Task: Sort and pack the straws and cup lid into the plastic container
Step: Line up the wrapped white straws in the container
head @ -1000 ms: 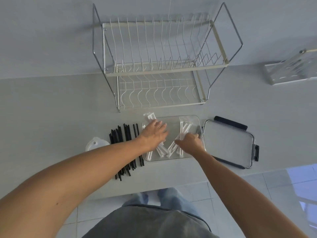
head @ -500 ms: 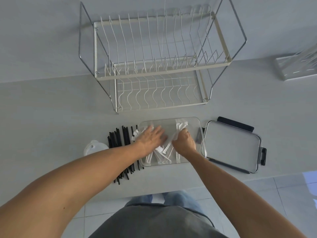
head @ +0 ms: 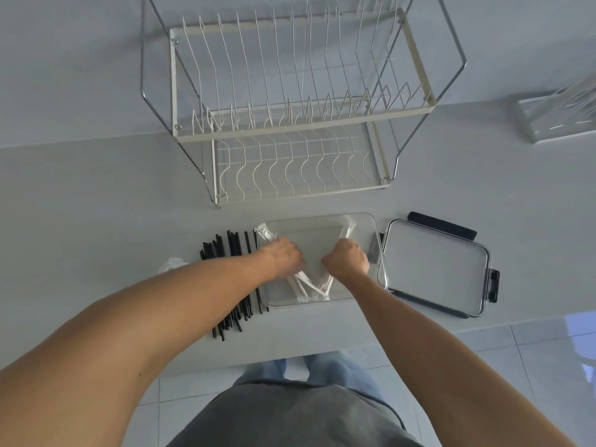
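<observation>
A: Where are the white straws [head: 309,283]?
B: In the plastic container [head: 362,221], fanned, long axes roughly front-to-back. Both hands curl round them, left hand [head: 283,257] and right hand [head: 346,261].
A: Next?
B: Probably the black straws [head: 232,275], just left of the container, nearest the left hand; thin, parallel, loose.

wall [head: 80,59]: plain pale grey, behind counter | counter [head: 96,195]: light grey, matte | dish rack [head: 290,117]: two-tier white wire, chrome frame, at counter's back edge | floor [head: 532,366]: pale glossy tiles, bright reflection at right | light: soft, even daylight
</observation>
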